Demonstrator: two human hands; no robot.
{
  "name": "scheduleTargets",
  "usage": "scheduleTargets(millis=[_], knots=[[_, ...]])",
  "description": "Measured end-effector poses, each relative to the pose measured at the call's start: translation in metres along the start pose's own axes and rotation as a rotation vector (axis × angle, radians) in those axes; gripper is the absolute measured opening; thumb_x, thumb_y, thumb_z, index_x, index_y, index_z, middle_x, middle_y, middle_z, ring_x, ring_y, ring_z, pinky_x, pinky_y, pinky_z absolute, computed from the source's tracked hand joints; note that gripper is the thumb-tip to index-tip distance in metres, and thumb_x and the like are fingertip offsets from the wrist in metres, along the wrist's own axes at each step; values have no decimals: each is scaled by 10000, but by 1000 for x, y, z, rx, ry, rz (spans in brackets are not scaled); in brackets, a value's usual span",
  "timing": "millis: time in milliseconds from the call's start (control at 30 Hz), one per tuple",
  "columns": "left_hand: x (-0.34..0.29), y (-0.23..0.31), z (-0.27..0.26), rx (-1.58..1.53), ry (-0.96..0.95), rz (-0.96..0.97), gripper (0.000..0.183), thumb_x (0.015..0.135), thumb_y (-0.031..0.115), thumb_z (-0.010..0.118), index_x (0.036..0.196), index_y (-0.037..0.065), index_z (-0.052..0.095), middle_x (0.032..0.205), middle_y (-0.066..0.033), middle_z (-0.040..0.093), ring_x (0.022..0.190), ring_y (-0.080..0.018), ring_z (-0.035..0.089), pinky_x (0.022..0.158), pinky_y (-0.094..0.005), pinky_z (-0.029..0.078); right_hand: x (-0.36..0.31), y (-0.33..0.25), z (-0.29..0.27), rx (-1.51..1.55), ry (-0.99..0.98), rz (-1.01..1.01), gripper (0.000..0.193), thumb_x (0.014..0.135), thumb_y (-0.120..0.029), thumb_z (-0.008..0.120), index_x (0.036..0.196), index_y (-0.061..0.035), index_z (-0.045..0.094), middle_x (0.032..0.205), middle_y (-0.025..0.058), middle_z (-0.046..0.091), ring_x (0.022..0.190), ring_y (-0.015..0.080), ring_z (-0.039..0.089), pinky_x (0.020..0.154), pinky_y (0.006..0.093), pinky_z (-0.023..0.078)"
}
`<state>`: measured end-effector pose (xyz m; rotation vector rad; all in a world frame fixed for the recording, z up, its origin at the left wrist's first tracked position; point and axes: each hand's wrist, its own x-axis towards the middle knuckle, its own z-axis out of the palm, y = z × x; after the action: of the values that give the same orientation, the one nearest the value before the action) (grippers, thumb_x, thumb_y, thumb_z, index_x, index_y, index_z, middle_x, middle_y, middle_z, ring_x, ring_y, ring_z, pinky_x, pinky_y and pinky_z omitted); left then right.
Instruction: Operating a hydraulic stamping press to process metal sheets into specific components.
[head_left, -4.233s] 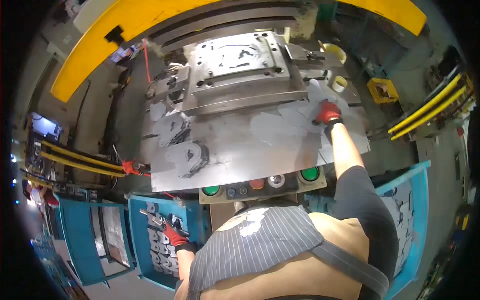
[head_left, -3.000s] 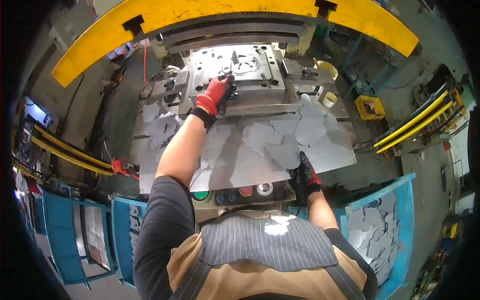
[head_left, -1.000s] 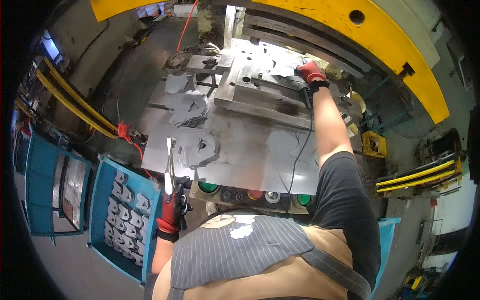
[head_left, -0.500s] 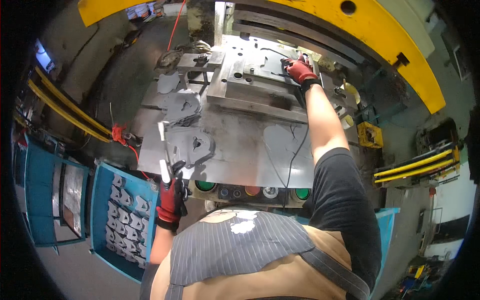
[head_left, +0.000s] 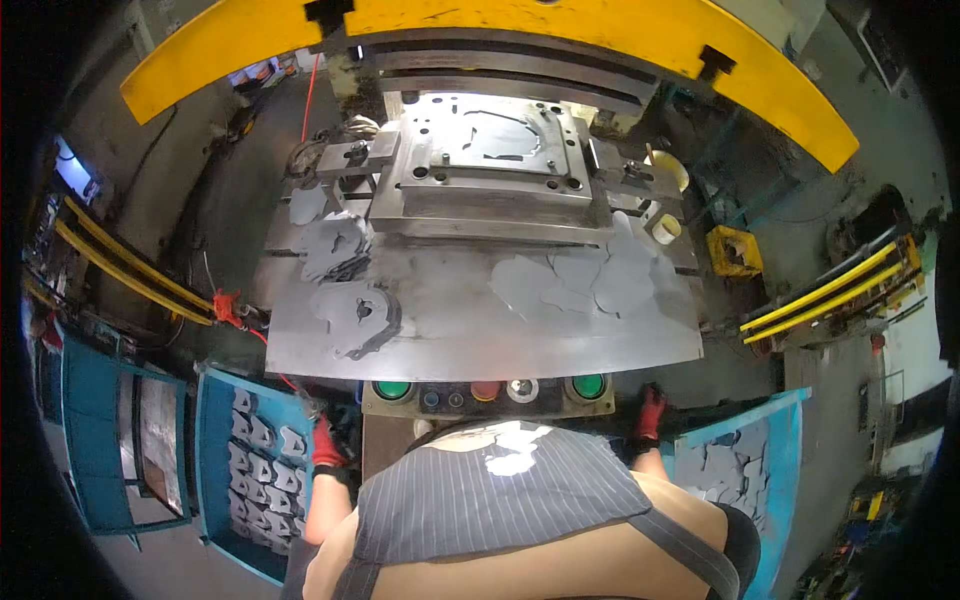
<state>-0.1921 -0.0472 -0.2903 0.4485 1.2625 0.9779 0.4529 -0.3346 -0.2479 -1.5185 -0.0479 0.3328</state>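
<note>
My left hand [head_left: 328, 440], in a red glove with dark fingers, is low beside the inner edge of the left blue bin [head_left: 205, 450]. Its fingers look curled, and a thin pale bit shows near them, too blurred to name. My right hand [head_left: 650, 412], gloved the same way, is low between the control panel [head_left: 488, 405] and the right blue bin [head_left: 800, 440]; its finger pose is unclear. Both hands are off the steel table [head_left: 480, 345]. Beyond it sits the press die [head_left: 480, 205], with a dark curved outline on its top plate.
Flat grey sheet-metal pieces lie at the table's left [head_left: 362, 312] and right [head_left: 560, 285]. The left bin holds many shaped metal parts [head_left: 262, 470], the right one grey scraps [head_left: 725, 470]. A yellow press beam [head_left: 520, 22] arches overhead. Yellow-striped rails [head_left: 130, 260] flank the left.
My right hand has come back from the die plate to beside the right bin. My left hand has lowered, and the white-ended tool in it no longer shows plainly. The view has shifted.
</note>
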Motion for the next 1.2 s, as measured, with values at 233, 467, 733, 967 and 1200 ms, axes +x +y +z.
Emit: scheduleTargets(millis=[233,467,733,967,1200], knots=[[50,7,104,974,-460,245,263,847,288,509,1011,95,578,920,-57,582,752,-173,515,667,-331,428,-21,-53,48,-470,-691,481,384,831,-277,506,1112,-15,511,1069,75,547,946,208,516,839,338,406],[52,9,154,737,-348,-205,335,849,403,450,1056,154,533,870,-43,568,685,-162,507,569,-332,424,36,63,29,-570,-747,-7,343,737,-202,605,1010,-3,549,968,112,573,889,222,538,766,350,442],[76,-8,99,1092,-486,219,409,840,480,427,1066,158,535,933,-51,584,769,-187,507,572,-363,431,6,28,52,-345,-768,60,377,735,-220,616,1043,-16,542,1016,137,577,900,273,554,770,359,444],[10,34,185,1176,-304,-215,381,775,454,539,1015,160,566,848,-61,595,559,-205,515,423,-340,391,9,39,42,-353,-636,149,443,682,-221,665,1040,9,537,942,126,596,872,235,554,794,341,427],[44,0,107,1214,-344,188,358,771,300,583,1060,97,526,887,-78,555,808,-209,502,677,-373,388,-4,-4,42,-435,-527,337,467,705,-244,657,1094,-26,521,1008,142,579,968,249,532,887,371,378]])
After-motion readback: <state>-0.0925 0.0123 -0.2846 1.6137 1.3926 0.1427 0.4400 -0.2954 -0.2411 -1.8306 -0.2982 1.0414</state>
